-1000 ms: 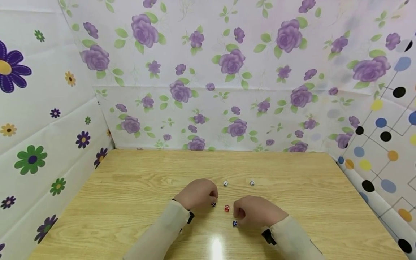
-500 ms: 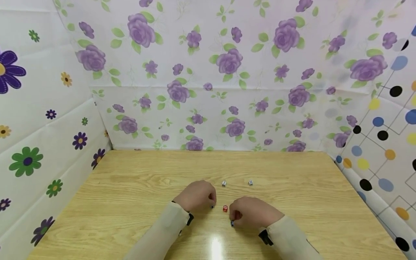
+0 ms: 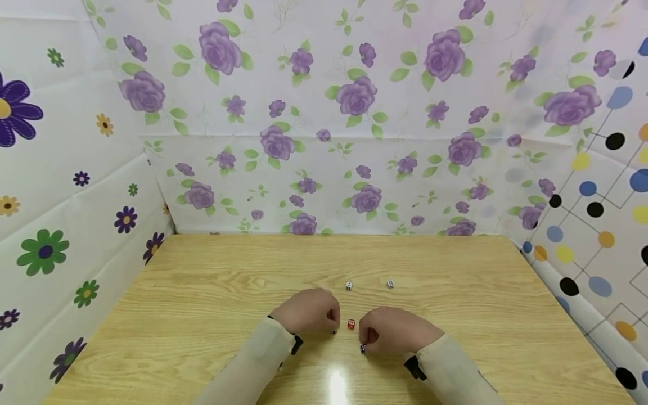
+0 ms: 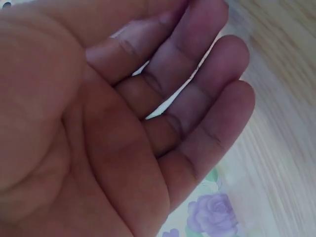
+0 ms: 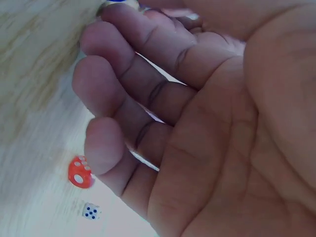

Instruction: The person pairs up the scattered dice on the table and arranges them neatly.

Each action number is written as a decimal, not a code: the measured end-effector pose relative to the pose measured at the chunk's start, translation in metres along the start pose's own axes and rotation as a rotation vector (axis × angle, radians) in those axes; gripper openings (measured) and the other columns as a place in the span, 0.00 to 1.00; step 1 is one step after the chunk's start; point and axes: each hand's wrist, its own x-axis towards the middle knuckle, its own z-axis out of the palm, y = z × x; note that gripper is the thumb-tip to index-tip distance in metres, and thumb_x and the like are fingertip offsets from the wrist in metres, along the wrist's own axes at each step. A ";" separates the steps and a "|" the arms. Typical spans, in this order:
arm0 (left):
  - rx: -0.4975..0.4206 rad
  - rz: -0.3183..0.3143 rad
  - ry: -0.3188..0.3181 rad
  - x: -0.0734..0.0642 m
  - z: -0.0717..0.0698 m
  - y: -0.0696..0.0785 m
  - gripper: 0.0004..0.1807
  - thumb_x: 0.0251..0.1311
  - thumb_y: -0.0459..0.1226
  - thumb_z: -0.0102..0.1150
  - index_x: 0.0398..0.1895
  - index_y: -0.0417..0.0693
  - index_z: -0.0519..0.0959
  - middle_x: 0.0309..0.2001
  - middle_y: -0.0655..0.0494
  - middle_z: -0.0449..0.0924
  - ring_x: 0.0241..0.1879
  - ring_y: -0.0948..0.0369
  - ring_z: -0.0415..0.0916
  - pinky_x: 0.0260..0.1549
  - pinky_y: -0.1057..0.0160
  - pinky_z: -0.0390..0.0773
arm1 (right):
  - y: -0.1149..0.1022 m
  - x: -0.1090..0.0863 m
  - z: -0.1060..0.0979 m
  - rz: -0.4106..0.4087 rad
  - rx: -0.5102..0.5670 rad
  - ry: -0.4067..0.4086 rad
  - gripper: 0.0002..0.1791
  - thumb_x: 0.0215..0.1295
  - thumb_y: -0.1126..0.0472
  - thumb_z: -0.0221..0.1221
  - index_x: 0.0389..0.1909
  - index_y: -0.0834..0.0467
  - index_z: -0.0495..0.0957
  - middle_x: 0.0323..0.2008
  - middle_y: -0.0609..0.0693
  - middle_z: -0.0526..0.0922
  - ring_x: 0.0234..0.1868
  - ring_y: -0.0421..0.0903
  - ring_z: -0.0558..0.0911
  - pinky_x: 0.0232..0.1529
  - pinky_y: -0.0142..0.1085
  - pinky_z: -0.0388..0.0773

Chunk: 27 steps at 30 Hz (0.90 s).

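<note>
Just left of centre, my left hand [image 3: 310, 312] pinches a small dark die [image 3: 334, 332], which mostly hides under its fingertips. The left wrist view shows that hand's palm and curved fingers [image 4: 217, 118], with no die visible. My right hand [image 3: 397, 331] holds a dark blue die [image 3: 363, 349] between thumb and fingertips, close over the tabletop. Between the two hands lies a red die [image 3: 351, 324] with white pips, touched by neither. It also appears beyond the little finger in the right wrist view, as a red die [image 5: 80, 173].
Farther back on the wooden table [image 3: 228, 259] sit two white dice, a left one [image 3: 349, 286] and a right one [image 3: 390, 284]. Rose-patterned cloth [image 3: 324, 169] hangs along the far edge, with patterned cloths at both sides.
My left hand has shifted toward me with the dark die. My right hand's fingertips have closed onto the blue die, which has turned slightly. The red and white dice stay put.
</note>
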 end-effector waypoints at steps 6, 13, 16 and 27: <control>-0.023 0.014 -0.005 -0.001 -0.002 -0.008 0.05 0.58 0.38 0.61 0.29 0.62 0.82 0.28 0.74 0.76 0.26 0.72 0.72 0.30 0.69 0.74 | 0.001 -0.002 -0.003 0.011 0.037 0.013 0.08 0.53 0.66 0.62 0.26 0.50 0.76 0.22 0.39 0.69 0.22 0.34 0.63 0.27 0.30 0.63; -0.026 0.012 -0.036 -0.003 -0.001 -0.004 0.07 0.54 0.35 0.63 0.27 0.61 0.82 0.28 0.72 0.77 0.26 0.72 0.72 0.30 0.70 0.74 | 0.001 0.001 0.001 -0.024 0.007 0.020 0.07 0.54 0.63 0.64 0.28 0.46 0.78 0.26 0.35 0.76 0.26 0.32 0.70 0.31 0.28 0.71; -0.023 0.011 -0.036 -0.004 -0.003 -0.002 0.09 0.54 0.33 0.62 0.26 0.61 0.82 0.26 0.73 0.76 0.24 0.71 0.71 0.28 0.69 0.73 | 0.000 0.003 0.002 -0.040 -0.015 0.025 0.08 0.54 0.64 0.63 0.27 0.46 0.78 0.25 0.35 0.75 0.25 0.32 0.69 0.30 0.28 0.70; -0.026 -0.005 -0.049 -0.009 -0.002 0.007 0.11 0.50 0.31 0.63 0.17 0.57 0.80 0.16 0.69 0.69 0.16 0.68 0.58 0.20 0.69 0.64 | -0.001 0.001 0.005 0.000 -0.013 0.006 0.10 0.54 0.64 0.63 0.24 0.44 0.76 0.23 0.33 0.74 0.24 0.31 0.70 0.28 0.28 0.70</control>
